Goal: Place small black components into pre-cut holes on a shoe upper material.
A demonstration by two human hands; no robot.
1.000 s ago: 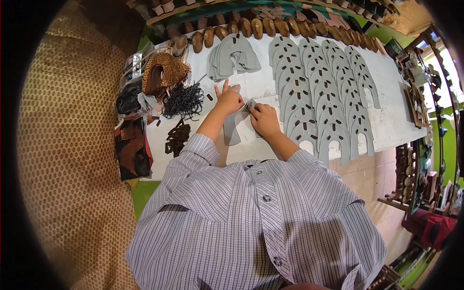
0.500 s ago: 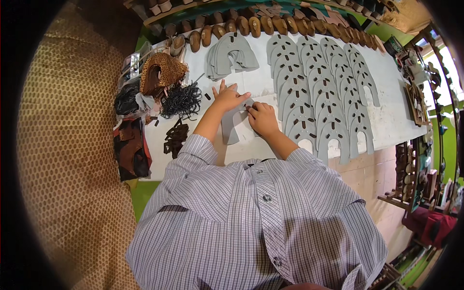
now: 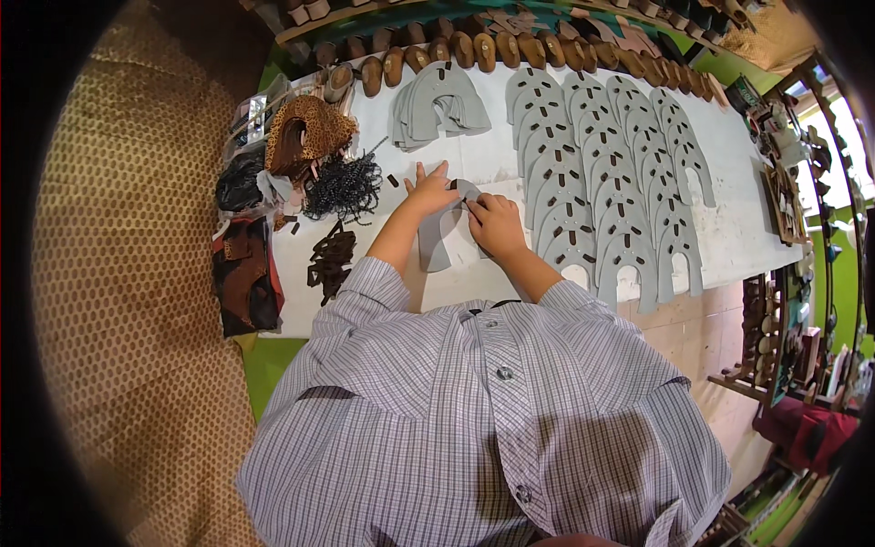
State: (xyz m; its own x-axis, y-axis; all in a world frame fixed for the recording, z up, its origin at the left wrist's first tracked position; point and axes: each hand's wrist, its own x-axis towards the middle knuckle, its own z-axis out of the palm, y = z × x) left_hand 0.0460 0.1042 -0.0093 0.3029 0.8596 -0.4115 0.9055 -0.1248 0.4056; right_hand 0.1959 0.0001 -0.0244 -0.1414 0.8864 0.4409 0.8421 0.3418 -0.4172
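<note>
Brown shoe lasts (image 3: 486,53) form a long row, and leopard-print material (image 3: 326,121) lies beside tangled black cord (image 3: 343,188).

Right grip (image 3: 498,226) touches grey piece (image 3: 435,246).

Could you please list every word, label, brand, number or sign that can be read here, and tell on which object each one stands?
No text can be read clearly.
Dark tin at the upper right: any print is too small and blurred to read.
Wooden shoe forms: small pale marks, too small to read.
Grey pieces in rows: pale dots and dark strips, no letters that I can make out.
</note>
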